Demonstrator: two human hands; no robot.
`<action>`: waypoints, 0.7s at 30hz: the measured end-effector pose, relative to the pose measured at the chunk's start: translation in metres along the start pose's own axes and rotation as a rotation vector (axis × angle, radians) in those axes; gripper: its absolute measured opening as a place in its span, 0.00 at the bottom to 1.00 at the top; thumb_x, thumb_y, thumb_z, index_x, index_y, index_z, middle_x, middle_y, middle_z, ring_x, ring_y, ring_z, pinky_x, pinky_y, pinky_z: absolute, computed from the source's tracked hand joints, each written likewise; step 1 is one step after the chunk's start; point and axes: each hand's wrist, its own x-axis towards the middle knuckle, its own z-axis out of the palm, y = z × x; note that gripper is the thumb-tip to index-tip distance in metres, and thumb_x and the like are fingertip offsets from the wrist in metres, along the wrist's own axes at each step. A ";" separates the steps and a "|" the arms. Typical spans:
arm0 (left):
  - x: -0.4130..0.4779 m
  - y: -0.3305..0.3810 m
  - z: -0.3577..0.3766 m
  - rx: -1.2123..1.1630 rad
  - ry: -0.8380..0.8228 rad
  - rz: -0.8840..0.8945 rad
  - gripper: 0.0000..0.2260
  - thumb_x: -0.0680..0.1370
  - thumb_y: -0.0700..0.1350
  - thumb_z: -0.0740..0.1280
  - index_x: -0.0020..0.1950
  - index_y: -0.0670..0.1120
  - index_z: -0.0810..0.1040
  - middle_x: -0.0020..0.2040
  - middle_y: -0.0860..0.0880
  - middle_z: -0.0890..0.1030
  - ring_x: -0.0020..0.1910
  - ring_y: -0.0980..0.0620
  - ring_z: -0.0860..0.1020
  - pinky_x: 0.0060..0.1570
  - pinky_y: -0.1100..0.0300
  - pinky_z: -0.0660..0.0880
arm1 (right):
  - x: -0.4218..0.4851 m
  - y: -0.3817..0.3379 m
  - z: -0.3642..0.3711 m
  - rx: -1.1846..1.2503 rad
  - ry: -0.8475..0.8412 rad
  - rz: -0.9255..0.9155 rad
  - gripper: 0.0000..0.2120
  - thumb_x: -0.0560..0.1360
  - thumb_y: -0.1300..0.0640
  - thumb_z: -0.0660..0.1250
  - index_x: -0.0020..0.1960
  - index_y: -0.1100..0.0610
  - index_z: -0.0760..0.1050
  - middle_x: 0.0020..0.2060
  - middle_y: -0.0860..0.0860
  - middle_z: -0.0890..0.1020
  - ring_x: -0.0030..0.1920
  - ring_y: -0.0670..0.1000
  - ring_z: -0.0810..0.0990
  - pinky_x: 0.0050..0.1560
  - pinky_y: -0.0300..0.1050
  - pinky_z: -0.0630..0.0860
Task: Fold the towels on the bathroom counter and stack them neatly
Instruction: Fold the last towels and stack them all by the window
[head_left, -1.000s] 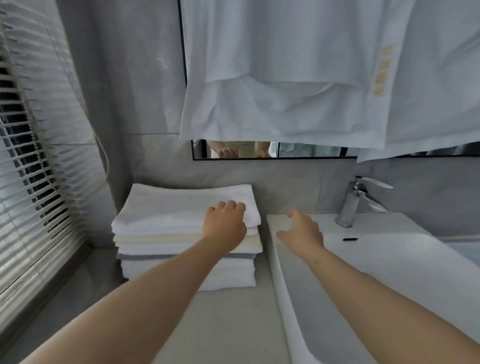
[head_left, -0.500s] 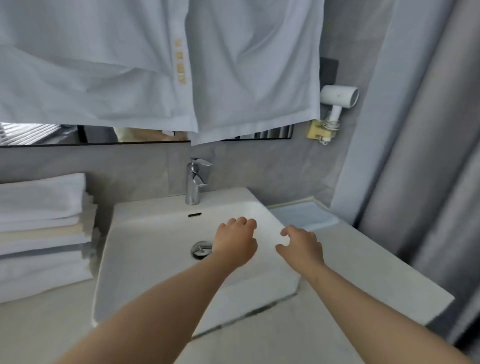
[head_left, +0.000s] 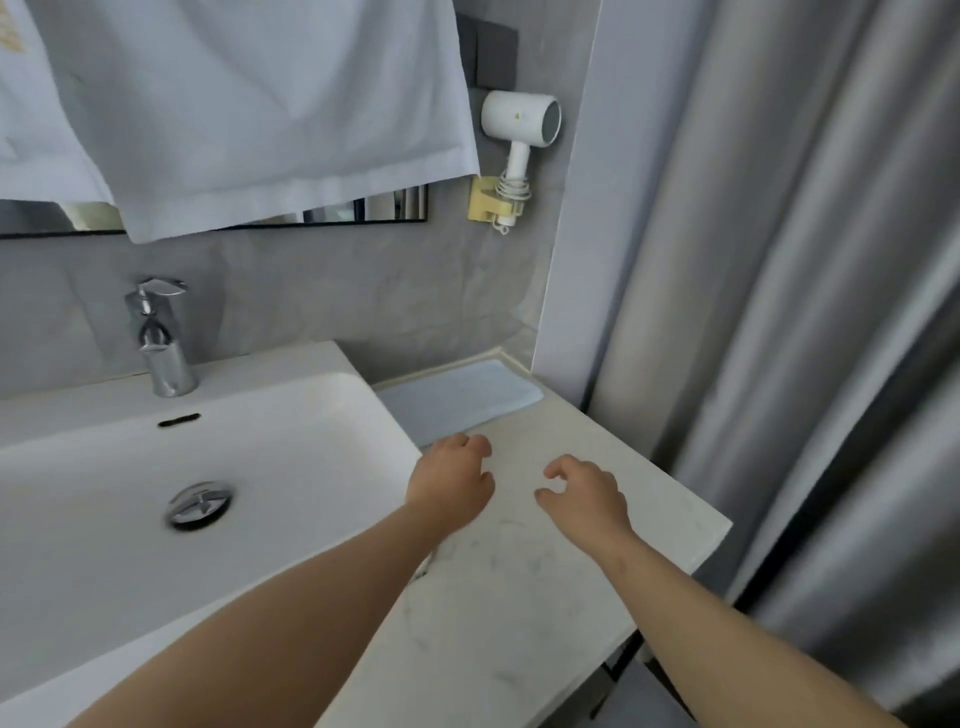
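Observation:
A flat pale blue towel (head_left: 462, 397) lies on the marble counter (head_left: 519, 597) at the back right corner, beside the sink. My left hand (head_left: 452, 483) hovers just in front of its near edge, fingers loosely curled and holding nothing. To its right, my right hand (head_left: 584, 491) hangs over the bare counter, fingers loosely curled and empty. White towels (head_left: 249, 104) hang from above over the mirror. The folded stack is out of view.
A white sink basin (head_left: 291, 447) with a chrome faucet (head_left: 158, 338) and drain plug (head_left: 198, 504) fills the left. A white hair dryer (head_left: 519, 130) hangs on the wall. A grey curtain (head_left: 805, 312) closes the right side; the counter's edge (head_left: 711, 540) runs along it.
The view has swung right, away from the folded stack to the counter right of the sink. Both hands moved from the stack across the basin to near the pale blue towel.

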 end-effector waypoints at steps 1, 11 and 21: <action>0.012 0.001 0.007 -0.001 -0.002 0.001 0.17 0.79 0.47 0.59 0.68 0.48 0.69 0.65 0.48 0.72 0.63 0.47 0.70 0.61 0.56 0.70 | 0.011 0.007 -0.001 0.002 -0.004 0.006 0.13 0.76 0.51 0.63 0.59 0.51 0.72 0.58 0.49 0.75 0.60 0.52 0.70 0.56 0.44 0.66; 0.114 -0.001 0.047 0.039 -0.080 -0.125 0.16 0.79 0.47 0.59 0.67 0.48 0.69 0.63 0.47 0.73 0.62 0.46 0.71 0.55 0.55 0.71 | 0.119 0.049 0.002 0.014 -0.099 0.019 0.12 0.77 0.52 0.62 0.60 0.51 0.72 0.59 0.49 0.74 0.60 0.52 0.70 0.57 0.44 0.68; 0.165 -0.029 0.072 -0.007 -0.102 -0.424 0.16 0.79 0.45 0.58 0.67 0.47 0.68 0.64 0.45 0.72 0.62 0.45 0.71 0.57 0.54 0.71 | 0.217 0.068 0.036 0.046 -0.273 -0.050 0.14 0.76 0.53 0.62 0.61 0.52 0.72 0.60 0.51 0.74 0.59 0.52 0.73 0.55 0.44 0.72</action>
